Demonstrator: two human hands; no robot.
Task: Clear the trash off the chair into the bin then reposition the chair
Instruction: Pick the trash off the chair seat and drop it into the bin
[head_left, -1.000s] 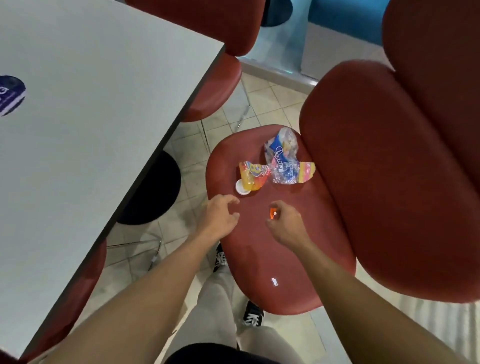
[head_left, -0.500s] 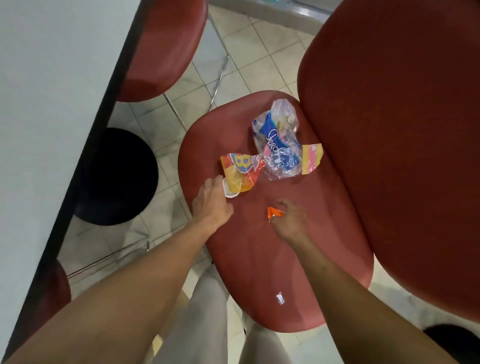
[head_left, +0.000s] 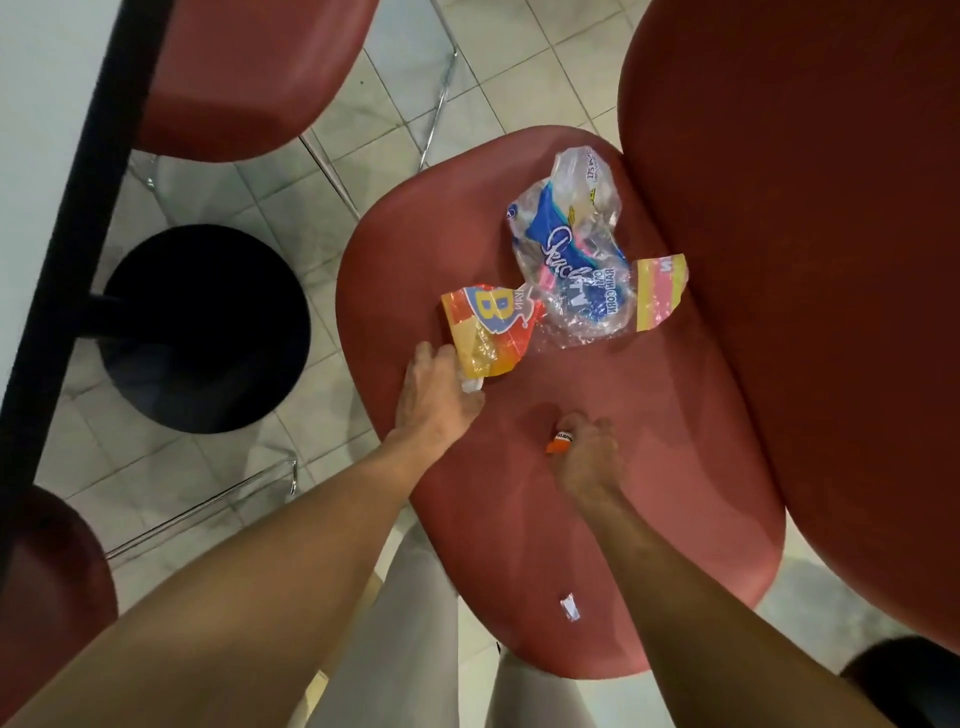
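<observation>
Orange scrap of wrapper (head_left: 558, 442), small and crumpled, sits pinched in the right hand (head_left: 589, 457); fingers curled over it, low on the seat.

Left hand (head_left: 435, 397): fingers bent around a small white round piece (head_left: 471, 384), only partly seen beneath them, at the near edge of a crumpled orange-and-yellow plastic packet with a blue letter B (head_left: 485, 332). Grip on the white piece looks closed; fingertips also touch the packet.

Packet lies just beside, and partly under, a clear crinkled plastic wrapper with blue printed label (head_left: 571, 249), which spreads toward the back of the seat. A yellow-and-pink torn wrapper strip (head_left: 658, 291) shows at that wrapper's right edge, touching it.

Tiny white paper scrap (head_left: 570, 606) lies alone near the front of the seat, well apart from the rest.

All trash rests on the dark red moulded plastic chair seat (head_left: 675, 493). Its red backrest (head_left: 805, 260) rises on the right.

Left of the chair: tiled floor (head_left: 208, 467), black round pedestal base (head_left: 208, 327), black-edged pale bench (head_left: 31, 104), another red chair (head_left: 249, 78) tucked against it. Person's pale trousers (head_left: 405, 649) show below the forearms.
</observation>
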